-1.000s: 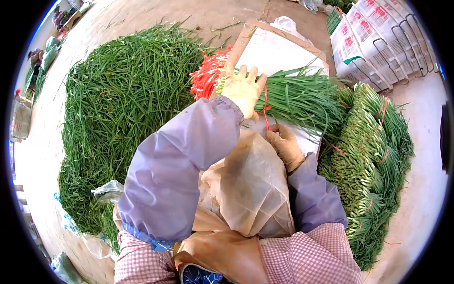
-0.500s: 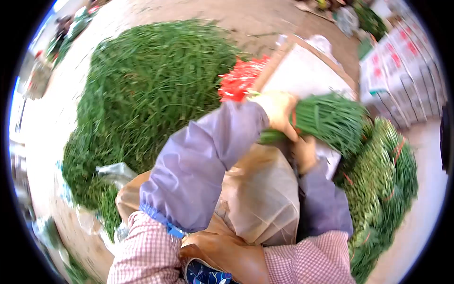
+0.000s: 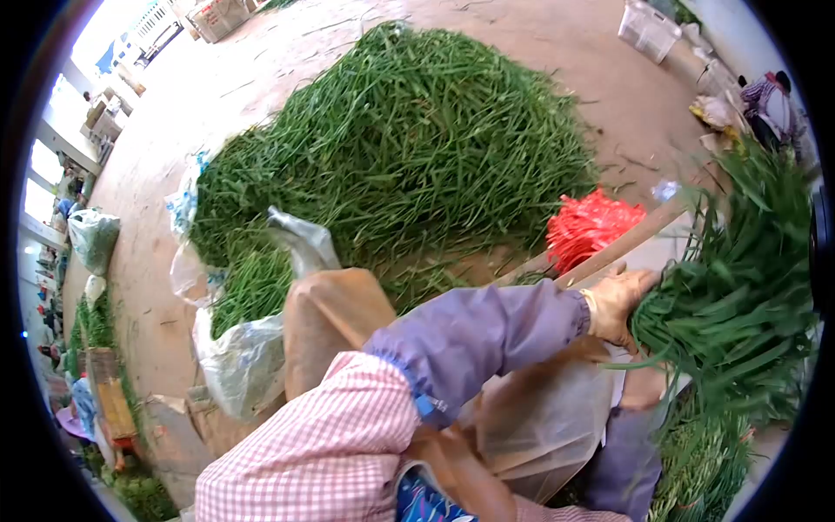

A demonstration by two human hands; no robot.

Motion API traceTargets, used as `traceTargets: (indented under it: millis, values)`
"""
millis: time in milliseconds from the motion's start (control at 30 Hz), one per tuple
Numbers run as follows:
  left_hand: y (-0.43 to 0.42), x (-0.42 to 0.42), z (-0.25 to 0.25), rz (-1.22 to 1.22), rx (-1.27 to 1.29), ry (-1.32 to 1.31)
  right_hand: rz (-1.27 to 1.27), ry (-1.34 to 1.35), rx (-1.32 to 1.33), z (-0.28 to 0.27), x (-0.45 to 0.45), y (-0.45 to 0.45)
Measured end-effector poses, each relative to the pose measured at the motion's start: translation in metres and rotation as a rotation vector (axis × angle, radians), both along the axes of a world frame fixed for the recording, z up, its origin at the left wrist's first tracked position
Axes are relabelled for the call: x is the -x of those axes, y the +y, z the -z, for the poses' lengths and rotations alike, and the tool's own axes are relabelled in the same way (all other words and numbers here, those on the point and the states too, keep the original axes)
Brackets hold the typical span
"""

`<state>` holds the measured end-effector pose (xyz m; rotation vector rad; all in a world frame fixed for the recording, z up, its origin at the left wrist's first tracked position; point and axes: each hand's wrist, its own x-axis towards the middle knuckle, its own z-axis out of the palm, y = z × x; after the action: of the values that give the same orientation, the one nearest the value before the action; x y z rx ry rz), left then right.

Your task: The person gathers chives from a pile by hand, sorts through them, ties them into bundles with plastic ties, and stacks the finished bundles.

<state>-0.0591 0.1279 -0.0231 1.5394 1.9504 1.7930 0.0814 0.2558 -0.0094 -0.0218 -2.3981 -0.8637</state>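
Note:
A large bunch of garlic chives (image 3: 731, 287) fans its long green leaves to the right, over the edge of a pale board with a wooden rim (image 3: 622, 248). My left hand (image 3: 619, 304) closes around the near end of the bunch. Lower down, my right hand (image 3: 644, 387) grips from beneath, its fingers partly covered by the leaves. Just left of the bunch lies a heap of red plastic ties (image 3: 591, 230). More chive bundles (image 3: 704, 465) are stacked below on the right, partly hidden by the hanging leaves.
A big heap of loose chives (image 3: 409, 148) covers the floor ahead. Plastic bags (image 3: 239, 361) lie at its left edge, near my knee. Another person (image 3: 770, 109) sits at the far right by a white crate (image 3: 648, 30). A filled bag (image 3: 94, 239) stands far left.
My view has turned left, so the loose heap and red ties appear farther right. The bunch has moved with both hands, and its leaves now spread wider and higher.

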Motion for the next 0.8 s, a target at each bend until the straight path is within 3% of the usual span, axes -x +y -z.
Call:
traceTargets:
  millis: [33, 67, 100, 167, 233, 300, 333, 367, 467, 567, 633, 667, 700, 800]
  values:
    - [0.004, 0.000, 0.005, -0.051, 0.034, 0.123, 0.012, -0.034, 0.202, 0.007, -0.010, 0.003]
    - [-0.004, -0.003, -0.022, 0.012, 0.214, 0.071, 0.027, -0.047, 0.401, 0.011, -0.018, 0.003]
    - [-0.009, 0.010, -0.059, 0.081, 0.386, 0.056, 0.071, -0.114, 0.840, 0.000, -0.015, -0.003]
    - [0.000, 0.021, -0.089, 0.140, 0.542, 0.129, 0.211, 0.093, 1.747, -0.022, -0.006, -0.014]
    - [0.010, 0.029, -0.097, 0.169, 0.766, 0.168, 0.330, 0.014, 1.914, -0.012, 0.001, -0.013]
    - [0.028, 0.030, -0.065, 0.134, 0.955, 0.340, 0.286, -0.312, 2.009, 0.012, -0.003, -0.009]
    - [0.023, 0.019, -0.053, 0.098, 1.012, 0.452, 0.248, -0.344, 1.955, 0.035, -0.016, -0.007]
    - [0.014, 0.013, -0.028, 0.037, 0.872, 0.546, 0.213, -0.379, 1.903, 0.059, -0.029, -0.006]
    - [0.003, -0.011, -0.015, -0.174, 0.729, 0.769, 0.158, -0.157, 1.911, 0.036, -0.057, -0.007]
    - [0.015, -0.023, 0.005, -0.372, 0.542, 0.996, -0.200, 0.268, 1.555, 0.015, -0.047, -0.025]
    - [0.012, -0.037, -0.012, -0.233, 0.686, 0.859, -0.376, 0.316, 1.536, 0.002, -0.027, -0.035]
    - [0.023, -0.036, 0.016, -0.314, 0.622, 0.871, -0.373, 0.429, 1.832, -0.009, -0.017, -0.047]
    - [0.025, -0.037, 0.012, -0.341, 0.647, 0.809, -0.376, 0.545, 2.129, -0.017, -0.008, -0.055]
    - [0.033, -0.034, 0.006, -0.413, 0.665, 0.639, -0.648, 0.565, 2.475, 0.002, 0.006, -0.041]
